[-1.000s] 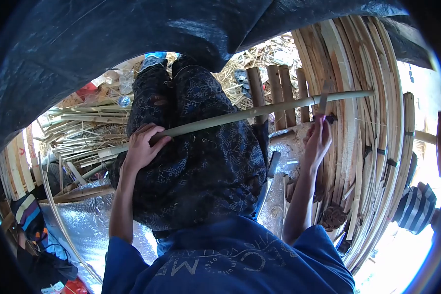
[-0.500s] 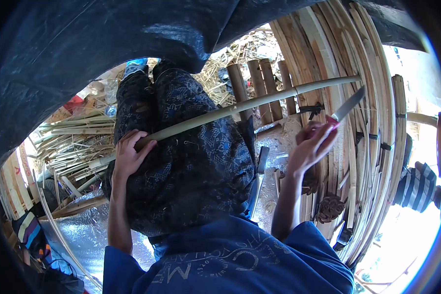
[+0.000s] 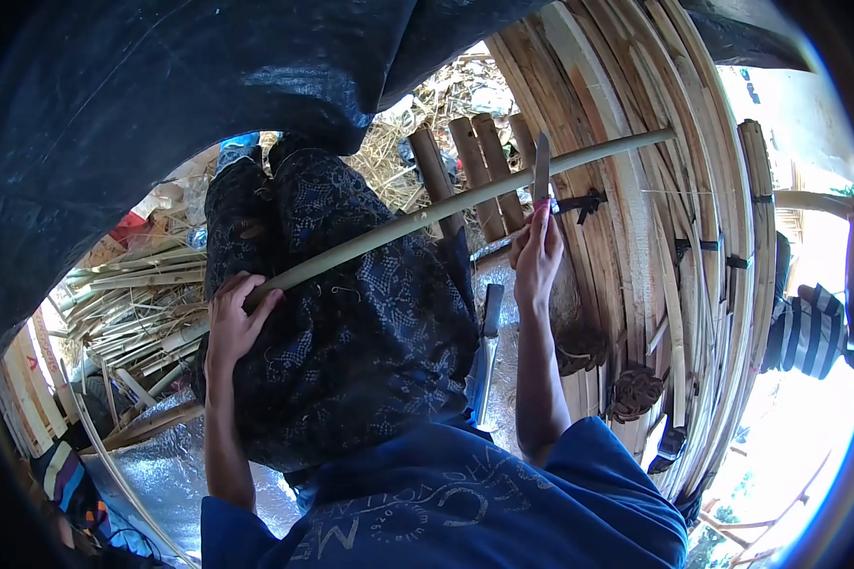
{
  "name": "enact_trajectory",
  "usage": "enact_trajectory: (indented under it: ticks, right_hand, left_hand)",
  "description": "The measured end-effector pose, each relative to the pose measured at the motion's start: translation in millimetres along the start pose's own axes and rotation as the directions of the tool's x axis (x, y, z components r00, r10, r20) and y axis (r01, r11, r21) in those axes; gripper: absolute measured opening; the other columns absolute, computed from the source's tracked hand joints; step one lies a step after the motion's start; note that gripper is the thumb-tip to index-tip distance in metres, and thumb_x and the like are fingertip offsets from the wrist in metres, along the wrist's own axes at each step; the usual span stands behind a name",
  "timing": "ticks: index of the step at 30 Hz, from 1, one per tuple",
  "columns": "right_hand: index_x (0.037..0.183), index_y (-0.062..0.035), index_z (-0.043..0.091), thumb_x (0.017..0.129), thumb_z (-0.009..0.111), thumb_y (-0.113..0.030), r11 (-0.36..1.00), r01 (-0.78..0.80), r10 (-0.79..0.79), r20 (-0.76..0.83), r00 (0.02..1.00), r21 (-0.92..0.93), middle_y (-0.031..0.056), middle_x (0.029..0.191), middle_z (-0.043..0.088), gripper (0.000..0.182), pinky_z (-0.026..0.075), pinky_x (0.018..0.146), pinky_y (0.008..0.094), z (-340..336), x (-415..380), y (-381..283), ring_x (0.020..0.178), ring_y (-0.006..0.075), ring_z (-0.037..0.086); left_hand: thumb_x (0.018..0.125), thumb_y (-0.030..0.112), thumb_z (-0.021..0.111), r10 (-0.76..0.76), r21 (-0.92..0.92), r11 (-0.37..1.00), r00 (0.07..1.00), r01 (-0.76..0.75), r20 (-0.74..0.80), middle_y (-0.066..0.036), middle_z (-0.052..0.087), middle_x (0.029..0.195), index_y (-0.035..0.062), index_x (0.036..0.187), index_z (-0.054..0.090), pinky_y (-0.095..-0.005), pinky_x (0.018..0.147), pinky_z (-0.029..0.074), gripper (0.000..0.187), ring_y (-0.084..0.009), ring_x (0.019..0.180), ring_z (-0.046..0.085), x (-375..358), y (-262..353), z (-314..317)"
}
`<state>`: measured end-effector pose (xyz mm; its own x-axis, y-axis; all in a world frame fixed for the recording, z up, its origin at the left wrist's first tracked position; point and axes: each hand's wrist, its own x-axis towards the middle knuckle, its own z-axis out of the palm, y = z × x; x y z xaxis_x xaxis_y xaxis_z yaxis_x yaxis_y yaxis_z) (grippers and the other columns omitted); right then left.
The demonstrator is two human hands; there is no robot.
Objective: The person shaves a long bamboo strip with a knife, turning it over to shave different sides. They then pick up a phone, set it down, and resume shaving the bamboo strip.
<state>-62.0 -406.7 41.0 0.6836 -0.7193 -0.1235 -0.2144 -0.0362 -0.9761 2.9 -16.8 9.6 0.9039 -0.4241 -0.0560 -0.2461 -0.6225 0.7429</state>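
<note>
A long green bamboo pole (image 3: 389, 233) slants across my lap, from the lower left up to the right over the stacked wood. My left hand (image 3: 238, 321) is wrapped round its near end, above my dark patterned trousers (image 3: 351, 379). In my right hand (image 3: 538, 251) is a knife (image 3: 542, 171), gripped by its red handle with the blade pointing up. The blade overlaps the pole at about two thirds of its length.
Long split wooden strips (image 3: 626, 237), tied in bundles, stand on the right. Short brown bamboo pieces (image 3: 434, 178) lie ahead. A second blade (image 3: 490, 318) rests beside my right thigh. Cut sticks (image 3: 142, 261) are heaped at the left. Dark plastic sheeting (image 3: 180, 114) hangs overhead.
My right hand with the knife has moved left, from beyond the pole's far part to against its middle stretch, and the blade has turned upright. My left hand keeps its grip.
</note>
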Motion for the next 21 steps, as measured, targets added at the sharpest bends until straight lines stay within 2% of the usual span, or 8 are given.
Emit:
enact_trajectory:
  ticks: [4,8,10,12,13,14,16,21]
  right_hand:
    - [0.081,-0.0103,0.051,0.103,0.043,-0.039,0.989,0.103,-0.106,-0.018,0.994,-0.108,-0.0070,0.056,0.038,0.037,0.022,0.036,0.0194,3.3,3.5,19.3,0.042,0.0001,0.032]
    - [0.081,-0.0098,0.051,0.103,0.042,-0.033,0.976,0.176,-0.131,0.292,0.947,-0.131,-0.0081,0.059,0.040,0.034,0.026,0.040,0.0193,24.8,-29.9,28.0,0.047,0.0006,0.035]
    - [0.081,-0.0097,0.051,0.103,0.042,-0.033,0.893,0.358,-0.230,0.408,0.884,-0.272,-0.0082,0.059,0.041,0.034,0.028,0.040,0.0194,24.4,-30.7,35.2,0.049,0.0001,0.037]
    - [0.080,-0.0105,0.050,0.104,0.041,-0.034,0.967,0.144,-0.070,0.322,0.944,-0.212,-0.0080,0.059,0.041,0.035,0.026,0.040,0.0196,10.3,-17.0,24.2,0.047,0.0004,0.036]
    - [0.082,-0.0081,0.053,0.103,0.041,-0.041,0.973,0.175,-0.129,0.270,0.954,-0.154,-0.0065,0.054,0.043,0.040,0.027,0.038,0.0212,2.9,-4.0,19.0,0.045,0.0017,0.040]
    - [0.081,-0.0103,0.053,0.103,0.039,-0.039,0.990,0.135,-0.128,0.169,0.977,-0.032,-0.0069,0.053,0.042,0.039,0.026,0.036,0.0205,-11.5,14.1,34.9,0.042,0.0009,0.039]
    - [0.083,-0.0111,0.052,0.103,0.041,-0.040,0.999,-0.038,0.037,-0.056,0.998,-0.018,-0.0074,0.052,0.039,0.037,0.023,0.036,0.0214,-13.4,16.7,-8.2,0.040,0.0014,0.033]
    - [0.092,-0.0097,0.058,0.099,0.048,-0.048,0.998,-0.043,0.052,-0.268,0.962,0.039,-0.0070,0.059,0.034,0.041,0.016,0.040,0.0216,-51.9,8.4,1.7,0.044,0.0018,0.026]
  left_hand:
    - [0.086,0.025,0.069,0.005,0.060,0.998,1.000,-0.004,-0.002,-0.013,0.062,0.084,0.0002,0.092,0.065,-0.0412,0.072,0.046,0.026,-0.0324,0.080,0.060,0.4,1.0,0.2]
    - [0.086,0.025,0.069,-0.008,0.043,0.999,1.000,0.008,0.016,-0.014,0.062,0.085,-0.0005,0.092,0.065,-0.0411,0.072,0.046,0.027,-0.0328,0.081,0.061,1.0,-2.1,1.0]
    - [0.086,0.025,0.069,-0.008,0.044,0.999,1.000,0.007,0.019,-0.014,0.062,0.085,-0.0005,0.093,0.065,-0.0411,0.072,0.046,0.027,-0.0330,0.081,0.061,1.5,-3.2,1.3]
    - [0.086,0.025,0.069,-0.015,0.044,0.999,1.000,0.014,0.023,-0.014,0.062,0.085,-0.0006,0.093,0.065,-0.0411,0.072,0.046,0.027,-0.0332,0.081,0.061,0.6,-2.7,1.6]
    - [0.086,0.025,0.069,-0.001,0.050,0.999,1.000,0.001,0.004,-0.014,0.062,0.085,-0.0007,0.093,0.065,-0.0409,0.072,0.046,0.027,-0.0334,0.081,0.061,1.0,-1.1,1.7]
    - [0.086,0.025,0.069,0.014,0.057,0.998,1.000,-0.014,-0.008,-0.015,0.062,0.085,-0.0009,0.093,0.064,-0.0407,0.072,0.046,0.027,-0.0336,0.080,0.061,0.8,-0.4,1.5]
    - [0.086,0.025,0.069,0.000,0.047,0.999,1.000,0.000,0.008,-0.015,0.061,0.085,-0.0011,0.093,0.064,-0.0404,0.072,0.046,0.028,-0.0339,0.080,0.061,-0.4,-1.7,1.6]
    - [0.086,0.025,0.069,0.020,0.051,0.999,0.999,-0.018,-0.034,-0.016,0.061,0.085,-0.0016,0.092,0.063,-0.0391,0.072,0.046,0.028,-0.0343,0.080,0.061,-0.2,-4.2,2.4]
